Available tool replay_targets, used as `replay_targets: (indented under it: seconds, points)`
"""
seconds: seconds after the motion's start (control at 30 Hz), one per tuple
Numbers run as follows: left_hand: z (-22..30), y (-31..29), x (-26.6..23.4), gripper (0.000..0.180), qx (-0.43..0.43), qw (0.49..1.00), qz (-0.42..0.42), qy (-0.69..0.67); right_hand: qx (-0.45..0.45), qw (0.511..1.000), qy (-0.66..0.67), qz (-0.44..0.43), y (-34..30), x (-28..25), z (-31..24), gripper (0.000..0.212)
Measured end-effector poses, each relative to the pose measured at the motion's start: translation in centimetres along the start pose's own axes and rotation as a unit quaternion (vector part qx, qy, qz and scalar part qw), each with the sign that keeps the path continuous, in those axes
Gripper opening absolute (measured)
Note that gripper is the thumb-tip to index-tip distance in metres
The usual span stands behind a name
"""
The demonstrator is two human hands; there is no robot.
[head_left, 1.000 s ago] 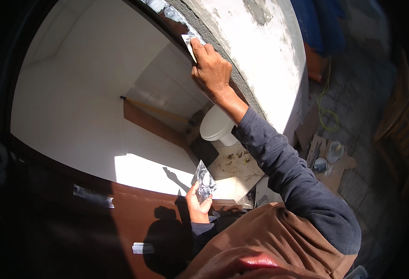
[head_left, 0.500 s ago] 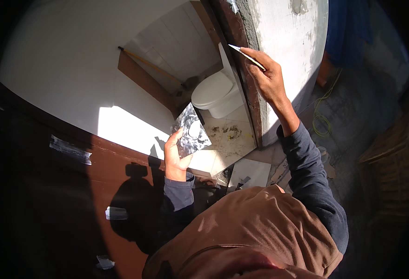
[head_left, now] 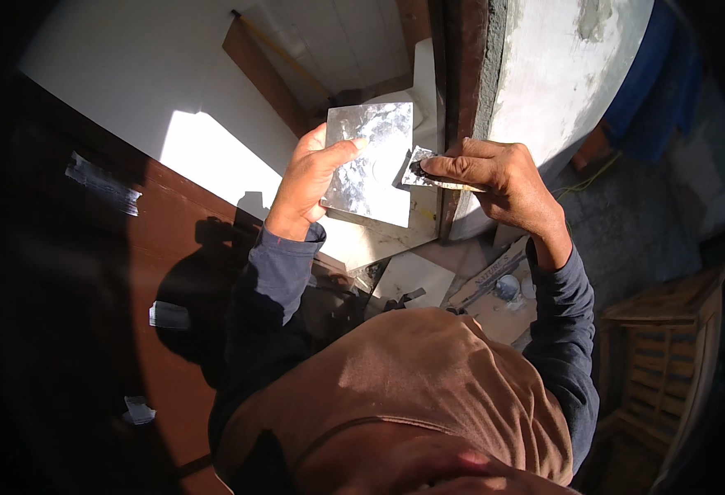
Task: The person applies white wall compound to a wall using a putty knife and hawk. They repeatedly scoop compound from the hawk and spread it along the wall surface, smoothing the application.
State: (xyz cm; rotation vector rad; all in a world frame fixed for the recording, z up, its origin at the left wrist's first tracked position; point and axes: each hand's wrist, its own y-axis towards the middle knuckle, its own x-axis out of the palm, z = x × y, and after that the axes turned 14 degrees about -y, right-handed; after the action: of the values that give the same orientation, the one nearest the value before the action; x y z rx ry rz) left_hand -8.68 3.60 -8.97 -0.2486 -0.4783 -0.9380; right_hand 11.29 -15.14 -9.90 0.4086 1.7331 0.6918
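My left hand (head_left: 306, 181) grips a flat rectangular plate (head_left: 358, 124) by its left side, thumb on top. Whitish paste is smeared over the plate's face, which gleams in the sunlight. At its right edge is a small putty knife (head_left: 418, 167) with paste on the blade, pinched in my right hand (head_left: 507, 177). The blade is at or very close to the plate; I cannot tell if they touch. Just behind the right hand stands a dark brown door frame (head_left: 466, 74).
Right of the frame is a rough whitish wall (head_left: 544, 78). A brown panel (head_left: 185, 272) with taped patches stands at left. Beyond the plate a toilet (head_left: 391, 97) is mostly hidden. Below lie a pale tile (head_left: 416, 276) and cardboard (head_left: 490, 276). A slatted wooden piece (head_left: 659, 363) stands at right.
My right hand has come down from the door frame to the plate with the putty knife. My left hand has raised the plate and turned its face up. The view has shifted.
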Motion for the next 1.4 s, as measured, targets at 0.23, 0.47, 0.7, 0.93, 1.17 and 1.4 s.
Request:
replay_targets:
  seconds: [0.23, 0.47, 0.7, 0.93, 1.17, 1.4]
  points:
    - [0.7, 0.3, -0.6, 0.036, -0.01, 1.0, -0.009, -0.002, -0.046, 0.998, 0.0, -0.05, 0.6, -1.2, 0.1, 0.064]
    - [0.4, 0.7, -2.0, 0.031, 0.009, 0.999, 0.023, -0.033, -0.007, 0.998, 0.013, -0.053, -0.5, 0.3, 0.0, 0.045]
    - [-2.4, -1.0, -8.5, 0.044, 0.075, 0.997, 0.028, 0.007, 0.33, 0.851, 0.274, 0.304, 2.0, 4.2, 0.9, 0.037]
    - [-8.4, -3.2, -11.6, 0.029, -0.127, 0.957, 0.17, -0.196, 0.426, 0.787, -0.108, 0.433, 11.8, 6.9, 5.5, 0.044]
    - [-9.5, -5.3, -13.3, 0.022, -0.121, 0.939, 0.272, -0.174, 0.488, 0.768, -0.087, 0.405, 15.6, 6.8, 5.5, 0.046]
    - [-9.6, -5.1, -14.5, 0.019, -0.137, 0.942, 0.234, -0.199, 0.458, 0.764, -0.05, 0.453, 15.5, 6.7, 5.2, 0.048]
